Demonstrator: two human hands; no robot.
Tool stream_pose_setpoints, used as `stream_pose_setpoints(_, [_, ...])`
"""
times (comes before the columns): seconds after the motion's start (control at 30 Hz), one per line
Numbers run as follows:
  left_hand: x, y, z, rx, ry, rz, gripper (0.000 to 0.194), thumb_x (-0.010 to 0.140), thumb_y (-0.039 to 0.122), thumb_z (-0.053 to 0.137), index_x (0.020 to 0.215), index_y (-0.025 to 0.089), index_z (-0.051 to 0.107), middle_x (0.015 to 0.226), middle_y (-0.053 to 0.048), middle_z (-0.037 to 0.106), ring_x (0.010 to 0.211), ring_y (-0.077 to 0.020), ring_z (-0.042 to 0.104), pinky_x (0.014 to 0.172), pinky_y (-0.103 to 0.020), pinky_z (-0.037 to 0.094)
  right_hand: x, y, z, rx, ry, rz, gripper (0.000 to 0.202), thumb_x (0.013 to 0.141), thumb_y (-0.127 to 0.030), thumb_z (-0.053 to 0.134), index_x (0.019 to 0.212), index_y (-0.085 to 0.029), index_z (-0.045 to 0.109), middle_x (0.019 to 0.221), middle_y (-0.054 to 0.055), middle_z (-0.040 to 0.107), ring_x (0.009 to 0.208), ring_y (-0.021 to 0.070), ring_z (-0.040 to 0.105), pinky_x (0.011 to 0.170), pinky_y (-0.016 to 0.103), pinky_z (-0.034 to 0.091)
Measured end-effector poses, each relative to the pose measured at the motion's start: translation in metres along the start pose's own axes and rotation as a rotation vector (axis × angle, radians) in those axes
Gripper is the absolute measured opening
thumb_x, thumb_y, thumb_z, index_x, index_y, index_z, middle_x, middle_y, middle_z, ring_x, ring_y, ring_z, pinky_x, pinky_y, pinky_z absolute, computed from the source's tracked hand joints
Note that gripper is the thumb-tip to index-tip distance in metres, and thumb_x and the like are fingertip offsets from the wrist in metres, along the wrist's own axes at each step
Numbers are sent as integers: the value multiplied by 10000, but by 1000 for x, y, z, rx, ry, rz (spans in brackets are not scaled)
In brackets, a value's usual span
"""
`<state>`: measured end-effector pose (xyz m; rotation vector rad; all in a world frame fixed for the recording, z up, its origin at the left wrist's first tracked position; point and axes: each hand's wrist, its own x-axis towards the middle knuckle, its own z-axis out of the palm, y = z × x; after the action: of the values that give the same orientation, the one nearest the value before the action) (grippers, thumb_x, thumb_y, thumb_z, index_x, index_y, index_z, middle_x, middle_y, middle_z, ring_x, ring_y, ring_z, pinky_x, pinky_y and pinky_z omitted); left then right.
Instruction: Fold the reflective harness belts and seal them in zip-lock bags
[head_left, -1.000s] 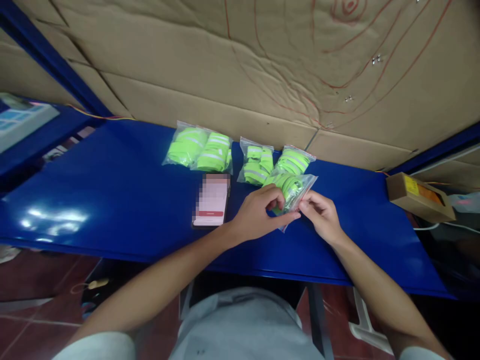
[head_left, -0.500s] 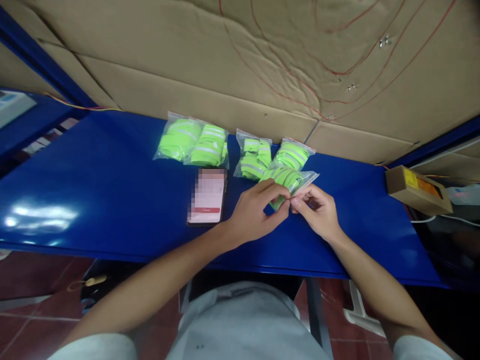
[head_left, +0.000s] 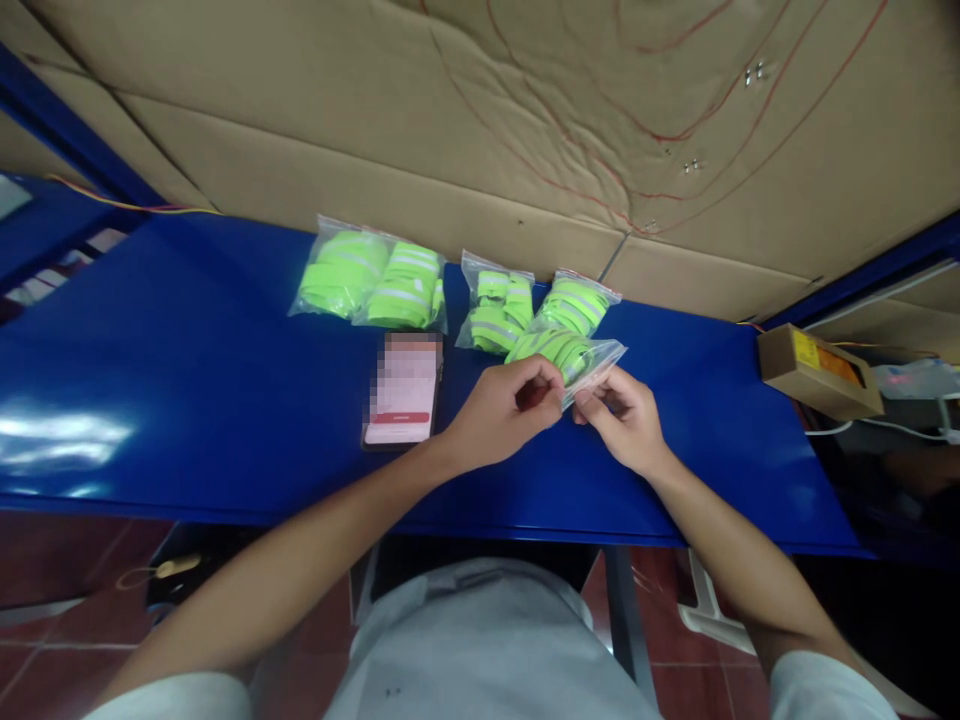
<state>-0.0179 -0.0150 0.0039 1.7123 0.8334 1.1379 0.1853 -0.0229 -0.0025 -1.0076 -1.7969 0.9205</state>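
A clear zip bag [head_left: 556, 348] with rolled neon-green reflective straps is between my hands, its open-looking edge tilted up to the right. My left hand [head_left: 517, 405] pinches the near corner of that edge. My right hand [head_left: 621, 415] pinches the same edge a little farther right. Just behind it lies a similar bag [head_left: 576, 303], with another bag [head_left: 496, 308] to its left. Two more green-filled bags, one at far left [head_left: 343, 272] and one beside it [head_left: 405, 288], lie near the back. A phone [head_left: 403, 390] with a lit screen lies left of my left hand.
The blue table [head_left: 225, 400] meets a cardboard-covered wall [head_left: 337, 170] with red wires. An open brown box [head_left: 817, 372] holding something orange stands at the right end. White cables run beside it. Below the front edge are a red tiled floor and a white plastic piece.
My hands have moved slightly apart along the bag's edge, showing more of it between them. The whole view has shifted a little, so things appear farther left.
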Motion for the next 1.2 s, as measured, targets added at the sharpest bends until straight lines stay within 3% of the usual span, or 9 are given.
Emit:
stream_pose_setpoints(0.13, [-2, 4, -1, 87, 58, 77, 63, 869, 177, 580, 806, 184, 582, 662, 48, 530, 574, -76, 456, 553, -207, 378, -1, -4, 3, -32, 24, -49, 118, 959, -307, 628, 888, -213, 637, 702, -14, 622, 608, 125, 575, 600, 278, 468])
stream_pose_setpoints(0.33, [-5, 4, -2, 418, -50, 141, 138, 848, 307, 698, 875, 199, 616, 745, 38, 582, 640, -97, 520, 620, -229, 393, -1, 1, 3, -28, 38, -36, 140, 945, -272, 589, 822, -213, 621, 700, -18, 608, 610, 128, 558, 601, 277, 458])
stream_pose_setpoints(0.53, [-1, 2, -4, 295, -151, 96, 194, 973, 302, 587, 822, 188, 627, 687, 40, 585, 605, -89, 528, 587, -213, 392, 0, 1, 1, -99, 26, -73, 228, 933, -238, 548, 709, -202, 527, 661, -21, 525, 613, 126, 487, 593, 277, 390])
stream_pose_setpoints(0.67, [-2, -1, -1, 619, -23, 318, 159, 975, 250, 547, 840, 187, 602, 720, 18, 603, 635, -111, 550, 641, -253, 408, 2, -4, 7, -198, 116, -112, 253, 881, -195, 537, 661, -205, 413, 613, -39, 389, 564, 105, 364, 549, 262, 311])
stream_pose_setpoints(0.77, [0, -3, -9, 814, 167, 483, 155, 934, 170, 546, 783, 201, 563, 693, 17, 592, 626, -118, 544, 625, -264, 389, 2, -5, 10, -300, 195, -144, 270, 831, -166, 522, 641, -212, 335, 596, -44, 314, 543, 102, 314, 531, 265, 265])
stream_pose_setpoints(0.93, [5, 6, -31, 741, 418, 411, 185, 898, 166, 613, 750, 213, 512, 630, 49, 504, 555, -97, 471, 576, -251, 375, 1, -7, 8, -303, 179, -173, 201, 808, -137, 526, 660, -214, 413, 606, -34, 421, 563, 118, 395, 567, 269, 336])
stream_pose_setpoints(1.03, [7, 12, -35, 506, 344, 327, 162, 935, 209, 594, 789, 214, 527, 687, 33, 538, 600, -103, 509, 608, -250, 434, 4, -8, 3, -196, 209, -117, 162, 829, -173, 562, 686, -214, 501, 700, -4, 528, 673, 151, 498, 657, 287, 419])
stream_pose_setpoints(1.1, [8, 10, -34, 369, 201, 330, 79, 936, 274, 617, 976, 218, 577, 902, -25, 632, 803, -143, 619, 729, -276, 516, 9, -7, -3, 9, 219, 15, 125, 820, -226, 567, 703, -219, 525, 773, 13, 563, 727, 170, 540, 688, 302, 469])
stream_pose_setpoints(1.2, [9, -3, -32, 343, -28, 324, 742, 807, 449, 786, 1418, 235, 423, 1439, -154, 500, 1353, -299, 505, 1085, -441, 479, 20, -1, -17, 382, 184, 237, 119, 789, -321, 525, 717, -228, 506, 760, 19, 540, 696, 183, 554, 682, 337, 530])
